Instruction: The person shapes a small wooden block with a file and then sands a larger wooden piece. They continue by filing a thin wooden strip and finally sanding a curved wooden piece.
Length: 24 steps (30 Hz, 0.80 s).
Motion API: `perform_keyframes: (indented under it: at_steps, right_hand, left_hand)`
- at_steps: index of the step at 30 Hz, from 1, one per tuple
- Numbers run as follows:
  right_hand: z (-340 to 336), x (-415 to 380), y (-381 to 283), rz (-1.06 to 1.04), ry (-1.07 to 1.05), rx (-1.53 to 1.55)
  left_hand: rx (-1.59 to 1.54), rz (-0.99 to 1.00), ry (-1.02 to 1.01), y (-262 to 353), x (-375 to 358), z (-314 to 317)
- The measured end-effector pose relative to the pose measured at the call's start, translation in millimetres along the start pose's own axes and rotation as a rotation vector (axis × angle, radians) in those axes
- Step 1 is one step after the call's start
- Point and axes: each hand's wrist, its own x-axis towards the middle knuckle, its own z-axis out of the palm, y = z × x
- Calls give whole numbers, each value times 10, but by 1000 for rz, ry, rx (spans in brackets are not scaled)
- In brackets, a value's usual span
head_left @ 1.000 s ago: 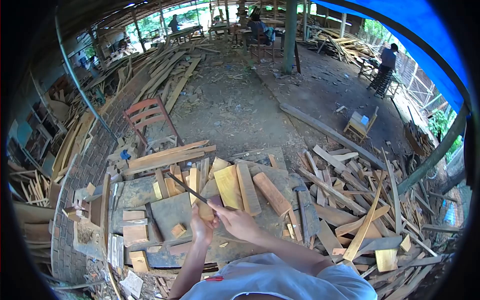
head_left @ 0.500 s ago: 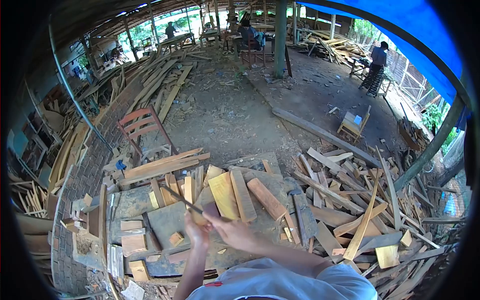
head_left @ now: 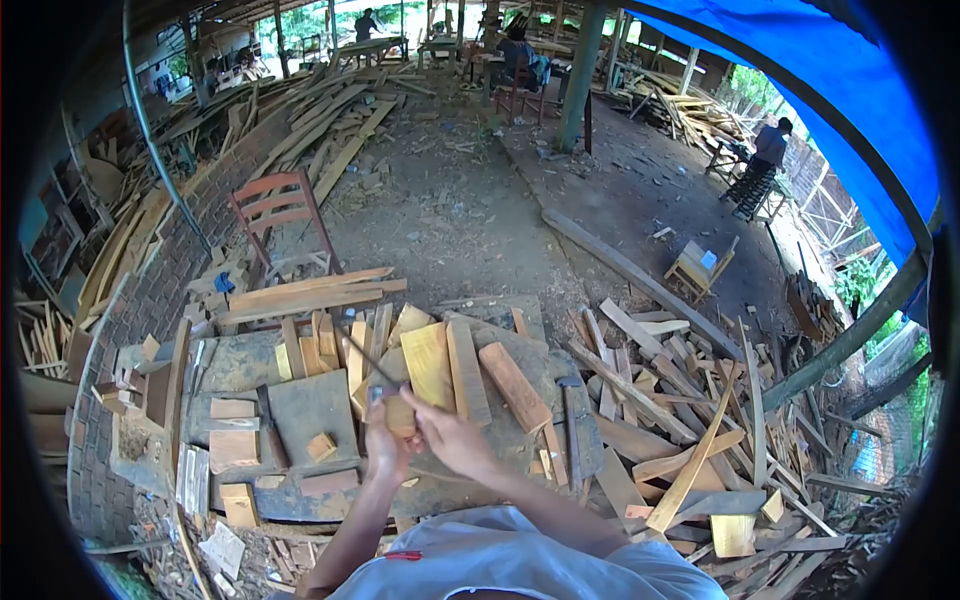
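In front of my body, both hands come together over the workbench [head_left: 330, 400]. My left hand [head_left: 383, 448] is closed round a small wooden block [head_left: 401, 418] with a rounded edge. My right hand [head_left: 447, 438] is closed beside it, its thumb near the end of a long, thin, dark file-like tool [head_left: 365, 357]. The tool slants up and left, away from me, across the block; its grip is hidden by my fingers. Behind my hands lie a yellow board [head_left: 428, 362] and a brown plank [head_left: 467, 375].
A hammer [head_left: 572, 430] lies at the bench's right; another dark-handled tool [head_left: 270, 425] lies left. Scrap wood [head_left: 690, 400] is heaped on the right. A red chair [head_left: 285, 215] stands beyond the bench. Several people work farther back, one [head_left: 765, 165] at the right.
The camera view has shifted, moving the bench left and up in the picture. The dark tool now points more steeply away from me, and the small block shows more clearly between my hands.
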Motion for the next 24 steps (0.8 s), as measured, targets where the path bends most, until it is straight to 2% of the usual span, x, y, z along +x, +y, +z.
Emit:
perform_keyframes:
  at_steps: [3, 4, 7, 9, 11, 13, 15, 16, 17, 19, 23, 24]
  right_hand:
    - [-13, 2, 3, -57, 68, 53]
    - [29, -45, 27, -61, 59, -94]
    - [73, -143, -11, -155, 49, -165]
    - [52, -57, -4, -176, 89, -100]
    - [-9, 35, -21, -12, 21, 38]
    - [-61, 15, -118, 23, -20, -73]
    - [36, -64, -100, -73, 14, -82]
    - [69, -101, -94, -311, 155, -199]
    - [84, -116, -108, -307, 142, -188]
    - [1, -57, -159, -60, -5, -122]
    - [-61, 126, -36, 34, -5, -61]
    - [-22, 70, -66, -60, 56, -27]
  left_hand:
    - [-30, -35, -75, -65, 113, -118]
    - [-30, 2, -7, -38, 134, -128]
    - [-91, -10, 27, 61, 142, -163]
    - [-40, -28, 1, 41, 127, -172]
    - [-41, -52, -34, 16, 56, -79]
    - [-105, -86, -35, 68, 93, -79]
    - [-146, -75, 17, 146, 73, -74]
    - [-171, -75, 170, 182, 123, -70]
    - [-171, -77, 187, 133, 128, -143]
    - [-111, -24, 3, 72, 144, -172]
    - [-41, -36, -26, 68, 1, -6]
    - [-105, -20, 35, 46, 96, -69]
